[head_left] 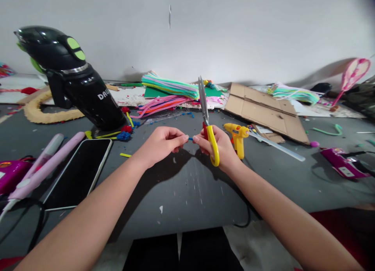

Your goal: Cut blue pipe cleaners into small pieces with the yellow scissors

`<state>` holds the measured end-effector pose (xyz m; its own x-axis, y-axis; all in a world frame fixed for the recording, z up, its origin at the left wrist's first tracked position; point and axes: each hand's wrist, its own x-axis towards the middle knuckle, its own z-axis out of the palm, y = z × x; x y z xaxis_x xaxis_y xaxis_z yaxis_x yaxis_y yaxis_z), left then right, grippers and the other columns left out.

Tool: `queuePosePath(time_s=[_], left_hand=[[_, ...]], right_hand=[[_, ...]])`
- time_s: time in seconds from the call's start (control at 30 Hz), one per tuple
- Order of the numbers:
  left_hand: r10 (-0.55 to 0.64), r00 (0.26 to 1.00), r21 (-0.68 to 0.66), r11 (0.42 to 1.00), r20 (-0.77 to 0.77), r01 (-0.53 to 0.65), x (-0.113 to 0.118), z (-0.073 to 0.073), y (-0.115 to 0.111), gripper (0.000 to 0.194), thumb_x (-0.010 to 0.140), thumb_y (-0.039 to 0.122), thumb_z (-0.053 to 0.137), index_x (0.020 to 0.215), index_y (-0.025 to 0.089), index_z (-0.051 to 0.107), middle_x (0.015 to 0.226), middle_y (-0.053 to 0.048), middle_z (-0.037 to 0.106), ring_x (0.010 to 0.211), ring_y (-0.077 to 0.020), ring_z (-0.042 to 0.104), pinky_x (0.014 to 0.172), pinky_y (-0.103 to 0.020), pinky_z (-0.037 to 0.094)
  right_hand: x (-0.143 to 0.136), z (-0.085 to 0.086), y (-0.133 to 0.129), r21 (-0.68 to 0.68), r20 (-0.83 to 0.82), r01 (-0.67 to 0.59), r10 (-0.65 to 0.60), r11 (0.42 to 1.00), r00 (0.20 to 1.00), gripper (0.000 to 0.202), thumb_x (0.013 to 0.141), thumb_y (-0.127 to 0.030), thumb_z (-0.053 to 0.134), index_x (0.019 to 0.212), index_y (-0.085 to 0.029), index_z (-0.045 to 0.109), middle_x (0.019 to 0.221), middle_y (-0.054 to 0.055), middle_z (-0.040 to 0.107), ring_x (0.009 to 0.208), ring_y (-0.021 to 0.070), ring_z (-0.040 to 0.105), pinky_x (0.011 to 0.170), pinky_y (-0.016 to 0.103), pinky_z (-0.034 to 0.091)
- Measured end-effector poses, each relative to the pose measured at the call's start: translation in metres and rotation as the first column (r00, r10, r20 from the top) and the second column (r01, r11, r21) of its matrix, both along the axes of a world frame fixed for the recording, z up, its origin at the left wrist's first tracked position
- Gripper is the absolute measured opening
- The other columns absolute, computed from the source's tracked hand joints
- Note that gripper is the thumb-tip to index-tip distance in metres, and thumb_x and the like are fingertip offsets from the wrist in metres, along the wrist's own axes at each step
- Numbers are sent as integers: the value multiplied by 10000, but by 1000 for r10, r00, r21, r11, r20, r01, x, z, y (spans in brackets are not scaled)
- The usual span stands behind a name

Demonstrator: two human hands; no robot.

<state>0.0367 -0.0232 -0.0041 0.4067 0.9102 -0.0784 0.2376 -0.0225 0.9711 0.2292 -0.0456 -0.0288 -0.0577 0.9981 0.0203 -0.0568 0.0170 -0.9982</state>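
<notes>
Black bottle stands at left, with a phone lying in front of it on your grey table. Your left hand, thumb and fingertips closed together, pinches one end of a small blue piece above the table, while your right hand pinches the other end and also carries scissors, blades pointing away from you. Just right of that hand rests a yellow glue gun, with cardboard beyond it.

Grey table (flecked): phone, bottle, glue gun.
</notes>
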Motion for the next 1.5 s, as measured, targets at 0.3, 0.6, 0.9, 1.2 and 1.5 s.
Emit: queuePosePath(time_s=[0.3,0.6,0.9,1.2,1.5], left_hand=[[1,1000,19,1000,-25,-1,1,-1,-1,277,809,422,669,807,145,683,664,8,586,594,-90,507,580,-222,414],[282,945,377,903,-164,-204,-45,14,16,206,788,375,664,781,171,686,644,-13,610,599,-125,541,577,-237,434],[294,941,419,885,-166,-203,-63,9,27,226,788,374,637,766,155,690,666,-29,637,590,-126,553,562,-240,446],[280,946,422,886,-162,-190,-61,10,26,227,790,365,633,756,147,688,667,-35,639,585,-124,546,556,-238,441],[261,950,423,891,-173,-167,-62,10,27,214,794,356,637,751,151,679,668,-27,638,588,-120,553,573,-237,456]], right_hand=[[-3,1,-1,-9,27,-25,26,1000,999,463,668,-451,809,868,-216,464,704,-42,598,484,64,462,441,225,378],[14,-6,-4,103,445,5,-50,995,894,394,634,-438,827,760,-209,532,635,-30,563,568,112,486,511,254,378],[17,-13,-3,96,642,-34,-35,995,766,351,640,-483,794,745,-188,635,623,3,585,588,142,482,511,268,367],[20,-16,-2,148,685,-103,-27,984,728,243,699,-404,731,784,-186,665,640,-5,586,598,134,455,532,264,361],[20,-13,-1,144,718,-100,-34,984,696,178,690,-313,717,812,-188,682,655,-10,592,612,132,456,546,268,343]])
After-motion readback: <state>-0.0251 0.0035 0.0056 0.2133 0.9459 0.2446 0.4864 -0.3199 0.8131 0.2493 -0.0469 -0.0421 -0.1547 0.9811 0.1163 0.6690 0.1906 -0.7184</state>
